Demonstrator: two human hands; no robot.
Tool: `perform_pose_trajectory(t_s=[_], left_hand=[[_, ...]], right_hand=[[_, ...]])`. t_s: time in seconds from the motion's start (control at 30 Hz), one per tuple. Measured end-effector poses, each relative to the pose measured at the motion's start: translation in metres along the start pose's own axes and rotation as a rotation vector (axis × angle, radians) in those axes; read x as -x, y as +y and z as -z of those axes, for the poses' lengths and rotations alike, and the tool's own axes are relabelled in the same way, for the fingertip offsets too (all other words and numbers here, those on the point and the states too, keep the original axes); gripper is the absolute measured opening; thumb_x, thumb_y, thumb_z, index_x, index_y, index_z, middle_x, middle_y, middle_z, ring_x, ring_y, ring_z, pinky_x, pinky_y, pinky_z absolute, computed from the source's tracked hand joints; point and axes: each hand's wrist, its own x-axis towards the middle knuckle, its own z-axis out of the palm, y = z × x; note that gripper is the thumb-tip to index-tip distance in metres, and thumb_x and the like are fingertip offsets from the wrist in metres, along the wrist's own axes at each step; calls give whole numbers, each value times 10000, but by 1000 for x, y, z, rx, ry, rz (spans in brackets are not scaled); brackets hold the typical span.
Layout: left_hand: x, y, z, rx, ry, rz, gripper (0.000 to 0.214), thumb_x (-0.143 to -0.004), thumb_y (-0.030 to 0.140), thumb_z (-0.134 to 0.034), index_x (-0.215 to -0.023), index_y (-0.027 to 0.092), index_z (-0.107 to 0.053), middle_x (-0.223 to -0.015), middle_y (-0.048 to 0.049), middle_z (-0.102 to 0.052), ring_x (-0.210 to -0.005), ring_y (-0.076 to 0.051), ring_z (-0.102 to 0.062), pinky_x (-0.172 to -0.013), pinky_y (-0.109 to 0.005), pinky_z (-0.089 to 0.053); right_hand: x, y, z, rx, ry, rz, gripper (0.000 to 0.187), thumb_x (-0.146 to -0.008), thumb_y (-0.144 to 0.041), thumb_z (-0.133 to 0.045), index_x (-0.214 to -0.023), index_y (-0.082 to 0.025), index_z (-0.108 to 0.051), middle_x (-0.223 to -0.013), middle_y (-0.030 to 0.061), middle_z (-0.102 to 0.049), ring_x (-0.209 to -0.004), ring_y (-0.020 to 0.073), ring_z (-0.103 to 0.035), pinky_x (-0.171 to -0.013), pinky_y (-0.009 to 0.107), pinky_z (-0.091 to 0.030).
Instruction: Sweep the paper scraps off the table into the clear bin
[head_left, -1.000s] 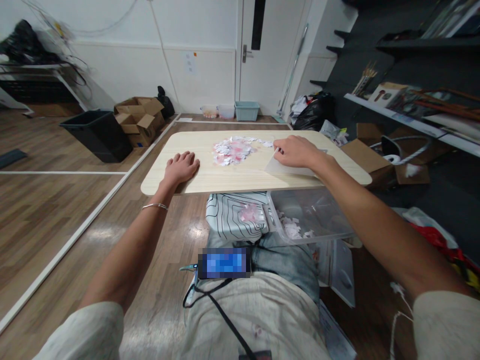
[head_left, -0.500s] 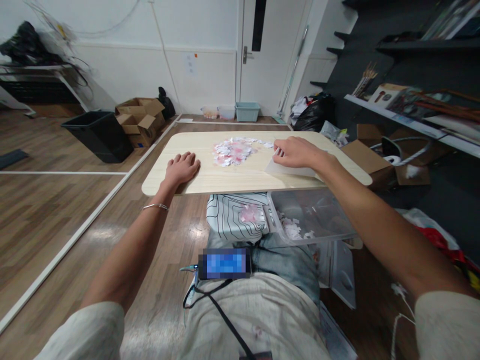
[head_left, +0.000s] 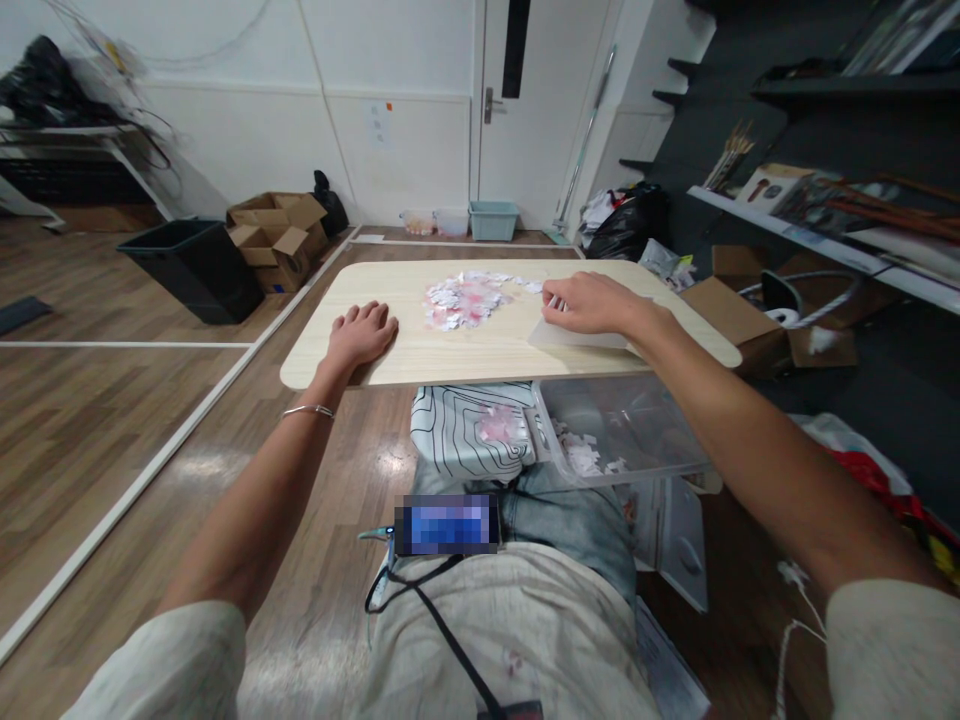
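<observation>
My left hand (head_left: 364,334) rests palm down near the left side of the pale wooden table (head_left: 409,362), fingers slightly spread, holding nothing. A flat pile of white and pink paper scraps (head_left: 466,302) lies in the middle of the tabletop, with a thin line of scraps trailing right toward my right hand (head_left: 589,302). That hand is closed, fingers curled down over a white sheet of paper (head_left: 574,336) lying on the table. Whatever is between its fingertips is too small or hidden to make out.
Below the table's near edge, a clear plastic bin (head_left: 637,430) holds more scraps, beside a patterned cushion-like cloth (head_left: 442,430) with pinkish bits on it. A phone (head_left: 448,525) lies on my lap. A black trash bin (head_left: 195,272) and cardboard boxes (head_left: 277,240) stand left; shelves (head_left: 825,235) line the right.
The view has shifted very slightly. My right hand stays over the white sheet with its fingers a little more curled; my left hand has not moved on the table.
</observation>
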Motion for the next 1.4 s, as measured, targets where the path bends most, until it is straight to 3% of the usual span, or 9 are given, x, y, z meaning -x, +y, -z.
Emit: perform_pose_trajectory(t_s=[0.47,0.8,1.4], left_hand=[[0,0,-1,9,16,-4,729,-1195,508,-277,-1759,253,-662,-1963,-153,-565,-1763,-440,-502,-1416,-659,-423],[-1,-2,0,16,-13,-10,761,-1189,552,-246,-1771,257,-638,-1983,-145,-534,-1781,-435,-480,-1442,-652,-395],[1,0,0,55,15,1,722,-1187,512,-314,-1790,298,-649,-1959,-135,-576,-1775,-449,-486,-1441,-687,-375]], right_hand=[[-1,9,-4,-24,31,53,371,-965,-324,-700,-1278,-211,-865,-1047,136,-906,-973,346,-777,-812,402,-400],[-5,18,-7,-66,27,122,271,-999,-303,-707,-1219,-199,-826,-1006,137,-878,-918,323,-748,-807,390,-384],[-6,17,-5,-65,9,108,295,-972,-322,-725,-1217,-197,-833,-999,133,-872,-939,328,-742,-818,392,-385]])
